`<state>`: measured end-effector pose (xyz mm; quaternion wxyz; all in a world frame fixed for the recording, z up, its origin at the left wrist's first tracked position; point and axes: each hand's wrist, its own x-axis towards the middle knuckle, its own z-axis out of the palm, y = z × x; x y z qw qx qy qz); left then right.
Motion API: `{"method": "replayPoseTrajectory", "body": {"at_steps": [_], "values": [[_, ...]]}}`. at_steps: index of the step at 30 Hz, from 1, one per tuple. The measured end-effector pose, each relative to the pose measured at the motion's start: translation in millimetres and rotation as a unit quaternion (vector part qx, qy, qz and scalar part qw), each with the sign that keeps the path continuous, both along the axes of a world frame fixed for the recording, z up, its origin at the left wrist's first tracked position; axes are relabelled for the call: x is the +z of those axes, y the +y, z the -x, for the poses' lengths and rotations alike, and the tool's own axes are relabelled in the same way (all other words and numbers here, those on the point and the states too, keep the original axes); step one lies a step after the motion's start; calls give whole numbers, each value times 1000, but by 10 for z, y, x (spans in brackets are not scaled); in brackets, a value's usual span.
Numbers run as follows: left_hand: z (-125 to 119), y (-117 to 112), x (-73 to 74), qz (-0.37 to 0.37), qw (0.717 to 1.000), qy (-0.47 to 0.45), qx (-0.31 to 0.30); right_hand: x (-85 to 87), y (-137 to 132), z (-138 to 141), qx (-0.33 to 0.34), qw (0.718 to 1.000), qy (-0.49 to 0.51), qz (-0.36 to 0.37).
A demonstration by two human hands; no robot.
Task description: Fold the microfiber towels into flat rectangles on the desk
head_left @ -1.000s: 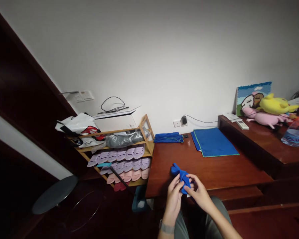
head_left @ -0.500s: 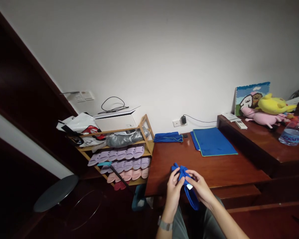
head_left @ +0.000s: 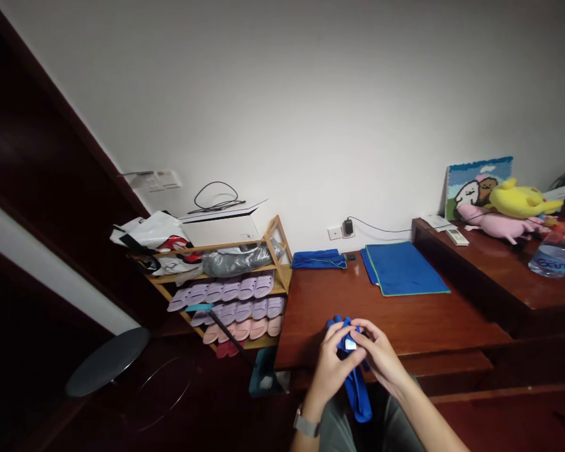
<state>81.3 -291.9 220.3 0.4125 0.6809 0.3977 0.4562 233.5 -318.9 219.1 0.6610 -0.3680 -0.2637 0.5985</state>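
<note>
Between my two hands is a bunched blue cloth, twisted or knotted at the top, with a long strip hanging below over my lap. A small white tag shows on it near my fingertips. My left hand is closed on the cloth from the left side. From the right, my right hand pinches the cloth close to the tag. Both hands are at the front edge of the reddish-brown table. The exact shape of the cloth under my fingers is hidden.
Flat on the table lies a blue cloth with green edging; a folded blue cloth rests by the wall. A slipper rack stands left. A water bottle and plush toys sit on the raised right surface.
The blue cloth has turned in my hands: its hanging strip is now lower and straighter. My left hand's fingers have shifted over the top of the bunch.
</note>
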Motion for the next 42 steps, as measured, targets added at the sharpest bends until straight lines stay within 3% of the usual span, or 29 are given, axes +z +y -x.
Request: {"method": "replayPoseTrajectory", "body": {"at_steps": [5, 9, 14, 18, 21, 25, 29, 37, 42], "values": [[-1, -45, 120, -10, 1000, 19, -14, 34, -11, -54, 43, 997, -49, -32], [46, 29, 111, 2, 999, -35, -2, 15, 19, -129, -3, 975, -184, -121], [43, 73, 11, 131, 977, -165, 30, -44, -6, -96, -87, 923, -332, -173], [37, 42, 16, 199, 960, -194, 24, -73, -105, 3, -74, 892, -416, -159], [35, 38, 58, 163, 976, -143, 34, -79, -151, 55, -58, 883, -437, -159], [29, 75, 140, 29, 996, -33, 75, -95, -152, 70, -39, 876, -447, -178], [41, 121, 320, -69, 982, 41, 168, -147, -150, 50, -46, 867, -460, -183], [163, 238, 843, -17, 977, -172, 125, -331, -208, -165, -78, 885, -440, -129], [446, 339, 1226, -60, 958, -224, 169, -489, -285, -621, -93, 871, -474, -90]]}}
